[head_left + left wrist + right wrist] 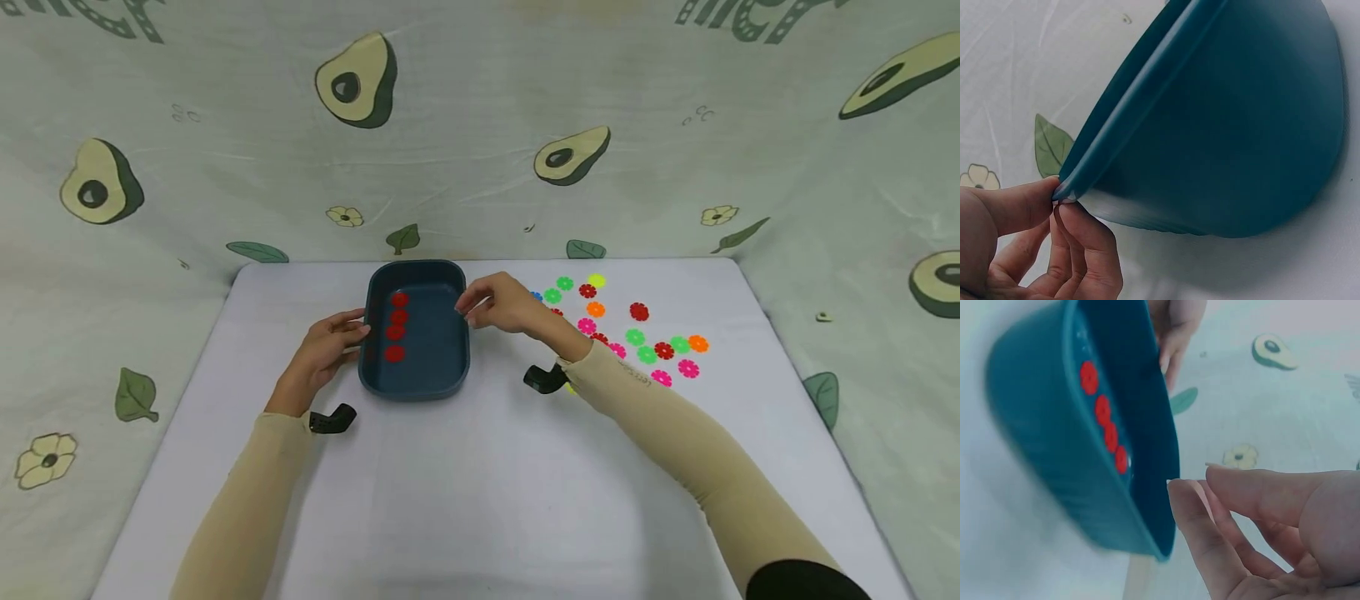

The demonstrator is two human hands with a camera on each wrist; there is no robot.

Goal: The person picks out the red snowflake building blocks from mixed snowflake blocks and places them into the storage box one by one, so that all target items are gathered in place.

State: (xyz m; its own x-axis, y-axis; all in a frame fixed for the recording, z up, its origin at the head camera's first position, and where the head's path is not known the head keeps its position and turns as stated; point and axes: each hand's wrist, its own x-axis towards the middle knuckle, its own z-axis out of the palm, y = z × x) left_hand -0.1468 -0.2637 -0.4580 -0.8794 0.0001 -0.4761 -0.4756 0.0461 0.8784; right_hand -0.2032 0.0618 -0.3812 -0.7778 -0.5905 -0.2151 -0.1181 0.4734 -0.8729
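My left hand (327,352) pinches the left rim of a dark teal tray (427,367) between thumb and fingers, plain in the left wrist view at the rim (1079,178). Several red flower-shaped discs (394,332) form a line down the left part of the tray's floor. At the tray's right rim is my right hand (498,304), fingers loosely bent. A small gap shows between its thumb and forefinger (1191,503) in the right wrist view, with nothing held there.
Right of the tray, several flower-shaped discs in green, pink, orange, red, yellow and blue lie scattered on the white table (480,500), among them an orange disc (698,343). The right forearm passes over some. An avocado-print cloth (465,108) hangs behind the table.
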